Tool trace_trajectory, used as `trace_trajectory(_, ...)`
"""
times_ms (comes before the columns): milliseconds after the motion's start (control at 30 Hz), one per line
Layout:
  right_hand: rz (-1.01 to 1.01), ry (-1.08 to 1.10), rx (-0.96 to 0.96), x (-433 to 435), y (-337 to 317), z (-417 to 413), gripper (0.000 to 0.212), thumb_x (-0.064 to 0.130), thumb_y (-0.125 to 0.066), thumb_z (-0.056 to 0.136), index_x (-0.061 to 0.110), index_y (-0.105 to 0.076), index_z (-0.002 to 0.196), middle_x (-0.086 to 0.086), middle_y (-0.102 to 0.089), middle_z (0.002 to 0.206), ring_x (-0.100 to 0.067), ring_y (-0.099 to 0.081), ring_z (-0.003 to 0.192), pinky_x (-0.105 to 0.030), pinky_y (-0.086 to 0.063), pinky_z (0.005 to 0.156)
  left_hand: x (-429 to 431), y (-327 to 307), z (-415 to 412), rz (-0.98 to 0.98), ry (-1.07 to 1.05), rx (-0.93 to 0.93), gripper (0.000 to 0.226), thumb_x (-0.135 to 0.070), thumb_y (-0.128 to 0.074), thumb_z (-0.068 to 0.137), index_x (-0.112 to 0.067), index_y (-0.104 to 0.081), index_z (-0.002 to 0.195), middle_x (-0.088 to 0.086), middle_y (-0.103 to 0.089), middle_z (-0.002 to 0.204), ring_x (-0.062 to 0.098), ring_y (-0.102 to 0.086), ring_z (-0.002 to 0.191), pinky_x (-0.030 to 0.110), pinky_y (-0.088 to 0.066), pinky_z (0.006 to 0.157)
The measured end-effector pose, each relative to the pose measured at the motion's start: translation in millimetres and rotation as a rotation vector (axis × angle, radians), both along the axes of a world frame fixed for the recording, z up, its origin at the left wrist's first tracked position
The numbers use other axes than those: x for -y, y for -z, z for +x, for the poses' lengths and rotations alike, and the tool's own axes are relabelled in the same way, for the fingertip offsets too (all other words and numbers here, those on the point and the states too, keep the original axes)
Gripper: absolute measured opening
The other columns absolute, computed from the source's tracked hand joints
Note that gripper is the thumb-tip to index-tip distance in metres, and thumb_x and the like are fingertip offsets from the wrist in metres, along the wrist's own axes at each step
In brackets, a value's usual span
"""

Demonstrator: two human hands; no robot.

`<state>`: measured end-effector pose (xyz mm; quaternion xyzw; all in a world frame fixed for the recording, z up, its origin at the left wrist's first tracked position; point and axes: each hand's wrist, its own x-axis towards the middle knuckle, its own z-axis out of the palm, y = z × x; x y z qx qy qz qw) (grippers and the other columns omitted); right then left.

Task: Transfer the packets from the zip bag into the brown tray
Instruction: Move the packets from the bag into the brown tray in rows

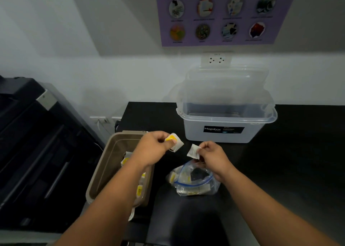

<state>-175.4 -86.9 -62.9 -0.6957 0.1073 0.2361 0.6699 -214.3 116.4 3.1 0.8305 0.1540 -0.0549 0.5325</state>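
Black counter (298, 152) against a pale wall, purple poster (220, 14) up top, and a clear storage box (225, 122) parked at the back, out of the way. On the counter's left edge sits the brown tray (101, 171), and the zip bag (194, 182) lies just to the right of it with its mouth gaping open. Makes sense, it's a short hop from one to the other. Some packets (139, 189) are already lying in the tray and more show through the bag's plastic, so I'd say the job's somewhere in the middle.

Up above the tray's far right corner, the left hand (155, 147) has its grip pinched on a packet with a yellow label (174, 142), thumb on top. Just above the bag's mouth, the right hand (212, 154) has its grip clamped on a plain white packet (193, 150) between thumb and fingertips. Both forearms reach forward from the bottom of the view, wrists bent inward, so the two packets end up near each other but not touching.

Looks like one per hand to speed things up. My guess is the left one goes into the tray next, and the right has to cross over toward the tray to follow.
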Motion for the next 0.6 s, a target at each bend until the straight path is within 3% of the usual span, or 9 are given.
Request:
trace_trajectory(100,0.118,-0.006,-0.080,-14,-10,2,0.005,0.007,-0.051,0.106,0.009,-0.056,0.109,-0.022,-0.072,0.105,-0.029,-0.075,0.074,-0.044,-0.063,0.075,-22,-9,-6,-0.240,-0.110,-0.043,0.011,-0.018,-0.066,0.096,-0.014,-0.071,0.105,0.007,-0.076,0.098,0.017,-0.074,0.089,0.035,-0.061,0.081)
trace_trajectory(200,0.168,-0.018,-0.097,-27,-12,5,0.011,0.007,-0.052,0.106,0.007,-0.057,0.116,-0.023,-0.073,0.103,-0.030,-0.074,0.072,-0.040,-0.064,0.070,-42,-14,-13,-0.420,-0.208,-0.068,0.012,-0.009,-0.060,0.099,-0.006,-0.064,0.111,0.019,-0.074,0.102,0.030,-0.076,0.089,0.040,-0.063,0.074)
trace_trajectory(267,0.175,-0.030,-0.088,-35,-13,8,0.013,0.006,-0.053,0.105,0.006,-0.057,0.117,-0.024,-0.072,0.105,-0.031,-0.075,0.074,-0.038,-0.064,0.069,-54,-14,-17,-0.442,-0.246,-0.073,0.011,-0.002,-0.056,0.100,-0.005,-0.063,0.108,0.022,-0.073,0.100,0.034,-0.075,0.088,0.040,-0.064,0.071)
trace_trajectory(433,0.198,-0.065,-0.066,-51,-17,15,0.013,0.002,-0.053,0.104,0.007,-0.058,0.115,-0.023,-0.070,0.109,-0.032,-0.075,0.080,-0.035,-0.062,0.066,-83,-6,-23,-0.338,-0.325,-0.063,0.016,-0.004,-0.057,0.099,-0.008,-0.067,0.110,0.019,-0.074,0.100,0.031,-0.075,0.089,0.035,-0.064,0.069)
trace_trajectory(600,0.175,-0.099,-0.033,-62,-16,22,0.012,0.004,-0.055,0.103,0.009,-0.062,0.113,-0.022,-0.070,0.113,-0.029,-0.075,0.081,-0.031,-0.059,0.064,-108,15,-21,0.083,-0.365,-0.083,0.019,-0.009,-0.065,0.094,-0.015,-0.070,0.112,0.010,-0.074,0.091,0.023,-0.076,0.080,0.042,-0.063,0.078)
